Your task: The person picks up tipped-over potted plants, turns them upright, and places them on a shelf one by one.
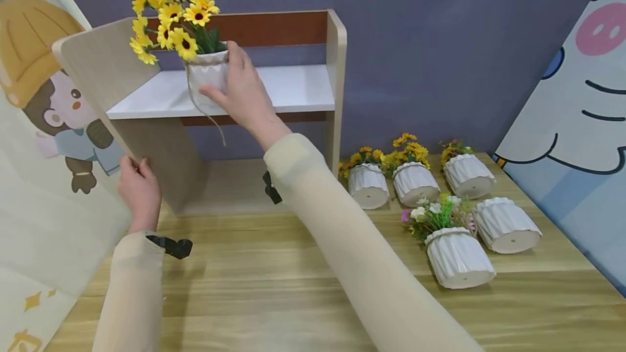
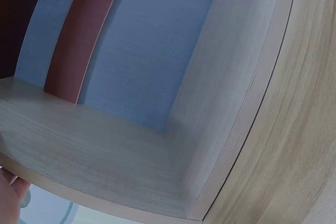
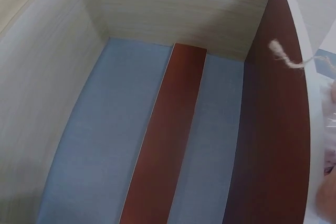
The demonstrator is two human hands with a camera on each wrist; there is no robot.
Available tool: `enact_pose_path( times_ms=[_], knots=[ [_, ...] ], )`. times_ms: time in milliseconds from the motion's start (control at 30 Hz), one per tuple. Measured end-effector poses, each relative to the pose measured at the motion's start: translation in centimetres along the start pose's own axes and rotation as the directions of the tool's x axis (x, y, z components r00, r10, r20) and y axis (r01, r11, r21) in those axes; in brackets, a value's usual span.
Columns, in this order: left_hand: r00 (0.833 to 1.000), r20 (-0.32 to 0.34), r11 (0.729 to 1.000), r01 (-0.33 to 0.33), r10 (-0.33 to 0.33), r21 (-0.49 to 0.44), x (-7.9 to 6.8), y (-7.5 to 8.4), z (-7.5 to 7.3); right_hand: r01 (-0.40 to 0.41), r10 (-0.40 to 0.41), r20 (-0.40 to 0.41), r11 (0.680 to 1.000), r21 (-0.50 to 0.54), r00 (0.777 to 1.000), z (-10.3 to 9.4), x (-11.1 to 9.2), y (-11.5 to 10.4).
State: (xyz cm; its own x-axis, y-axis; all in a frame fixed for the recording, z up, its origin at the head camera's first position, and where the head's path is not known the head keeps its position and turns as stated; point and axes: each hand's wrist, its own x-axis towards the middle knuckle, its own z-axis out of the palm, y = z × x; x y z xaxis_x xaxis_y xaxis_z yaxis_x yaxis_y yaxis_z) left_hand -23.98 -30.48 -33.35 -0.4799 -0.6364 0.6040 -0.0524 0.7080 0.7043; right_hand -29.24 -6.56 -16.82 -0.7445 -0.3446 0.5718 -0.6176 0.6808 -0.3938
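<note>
My right hand grips a white pleated pot of yellow sunflowers, thumb in front and fingers at its right side. The pot is over the white upper board of a small desktop shelf, and a twine end hangs below it. In the right wrist view the twine dangles by the board's front edge, with the pot only partly visible at the right. Lower down, my left hand holds the front edge of the shelf's left side panel; its fingers show at the panel in the left wrist view.
Several white pots with flowers lie tipped on the wooden table at the right, among them a mixed-flower pot nearest me and a yellow-flowered pot behind. A dark wall stands behind the shelf; cartoon panels flank both sides.
</note>
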Motion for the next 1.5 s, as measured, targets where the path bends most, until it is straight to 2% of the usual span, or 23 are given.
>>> enact_pose_path(
  times_ms=[167, 300, 400, 500, 733, 967, 1167, 1267, 1500],
  knots=[
    [1.000, 0.000, 1.000, -0.003, 0.003, -0.016, -0.4, 0.6, 0.3, -0.035, 0.031, 0.090, 0.999, 0.036, 0.995, -0.4, 0.3, 0.1],
    [1.000, -0.005, 1.000, -0.001, 0.001, -0.017, -0.7, 0.8, 0.4, -0.053, 0.025, 0.155, 0.983, 0.178, 0.988, -1.1, 0.1, 0.7],
    [1.000, -0.001, 1.000, 0.001, -0.001, -0.012, -0.8, 1.1, 0.5, -0.043, 0.005, 0.149, 0.966, 0.256, 0.989, -1.6, -0.3, 1.0],
    [1.000, 0.012, 1.000, 0.003, -0.003, -0.007, -1.1, 1.4, 0.7, -0.029, 0.000, 0.120, 0.971, 0.237, 0.993, -1.8, -0.7, 1.1],
    [1.000, -0.022, 1.000, 0.009, -0.009, 0.018, -1.9, 2.0, 0.6, -0.004, -0.007, 0.093, 0.993, 0.119, 0.996, -1.9, -0.8, 1.2],
    [0.999, -0.033, 0.999, 0.013, -0.012, 0.029, -3.0, 2.5, 0.0, -0.015, 0.011, 0.041, 0.996, 0.092, 0.999, -1.6, -1.1, 0.3],
    [0.999, -0.017, 0.998, 0.037, -0.036, 0.052, -3.9, 2.9, -0.5, -0.038, 0.034, 0.065, 0.998, 0.060, 0.997, -1.4, -1.2, -0.2],
    [1.000, -0.018, 0.998, 0.021, -0.020, 0.053, -4.3, 3.1, -0.4, -0.049, 0.046, 0.064, 0.997, 0.051, 0.997, -1.5, -1.1, -0.2],
    [0.998, -0.062, 0.999, 0.015, -0.013, 0.034, -5.2, 3.9, 0.3, -0.051, 0.044, 0.092, 0.996, 0.071, 0.995, -2.1, -0.7, 0.2]
  ],
)
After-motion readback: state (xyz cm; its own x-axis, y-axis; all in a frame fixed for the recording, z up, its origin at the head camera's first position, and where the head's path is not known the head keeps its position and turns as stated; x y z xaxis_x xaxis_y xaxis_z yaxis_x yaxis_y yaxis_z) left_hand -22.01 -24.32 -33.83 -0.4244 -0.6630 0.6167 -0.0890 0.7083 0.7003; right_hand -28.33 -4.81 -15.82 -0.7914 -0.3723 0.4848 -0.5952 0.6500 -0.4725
